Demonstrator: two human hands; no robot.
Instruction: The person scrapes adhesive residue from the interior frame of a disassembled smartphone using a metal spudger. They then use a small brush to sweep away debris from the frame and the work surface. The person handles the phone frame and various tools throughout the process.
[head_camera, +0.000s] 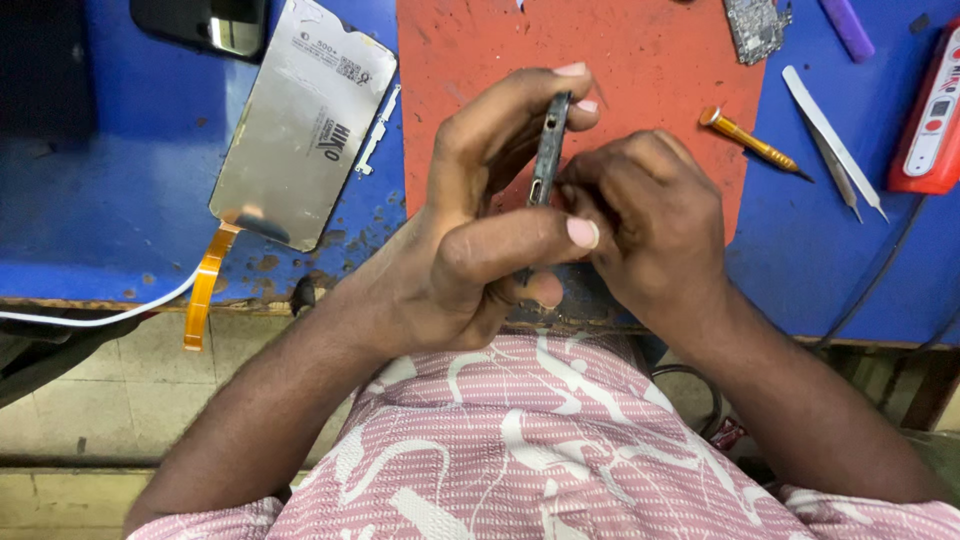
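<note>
A silver display panel (300, 120) with a black label lies on the blue tabletop (120, 200); both hands, left (470, 230) and right (640, 215), grip a dark phone frame (548, 150) edge-on.

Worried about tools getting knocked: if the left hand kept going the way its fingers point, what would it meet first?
The left hand points rightward; past the dark phone frame it grips edge-on, it would meet the right hand, already touching that frame. Depth looks equal, though one view can't confirm it.

Left hand (470, 230): fingers curled, thumb laid across toward the right, clamped in a grip. Right hand (645, 215): closed, knuckles up, fingertips pressed against the left hand's. Both forearms converge from the torso; wrists bent inward.
</note>
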